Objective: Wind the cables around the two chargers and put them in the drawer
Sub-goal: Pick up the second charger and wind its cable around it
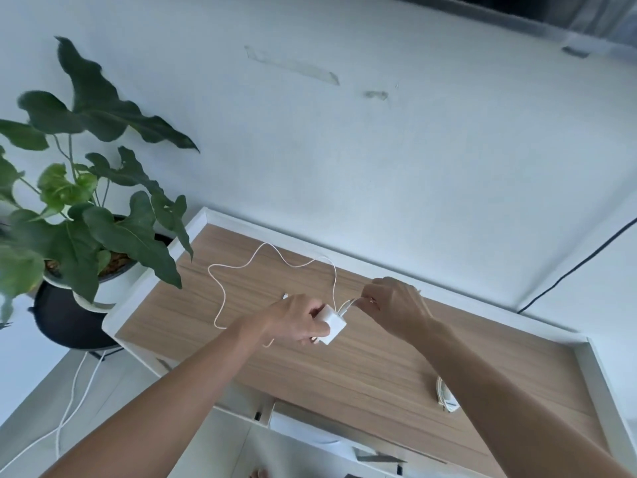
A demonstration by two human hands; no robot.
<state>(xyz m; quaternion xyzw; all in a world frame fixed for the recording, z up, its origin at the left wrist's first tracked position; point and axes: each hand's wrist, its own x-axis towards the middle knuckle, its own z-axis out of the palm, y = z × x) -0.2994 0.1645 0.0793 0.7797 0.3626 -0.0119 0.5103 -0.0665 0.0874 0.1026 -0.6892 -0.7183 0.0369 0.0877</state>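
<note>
A white square charger [331, 325] is held just above the wooden cabinet top [379, 367] by my left hand [296, 320]. Its thin white cable [241, 267] lies in a wide loose loop across the wood behind my hands, with the plug end [284, 296] resting near my left hand. My right hand [393, 305] pinches the cable close to where it leaves the charger. A second charger [447, 399], with cable wrapped round it, lies on the top at the right, partly hidden by my right forearm. The drawer [310, 432] below the front edge stands open.
The top has a raised white rim [599, 384]. A large potted plant [100, 215] on a dark stand crowds the left end. White cords [74, 401] trail on the floor at lower left. A wall stands right behind the cabinet.
</note>
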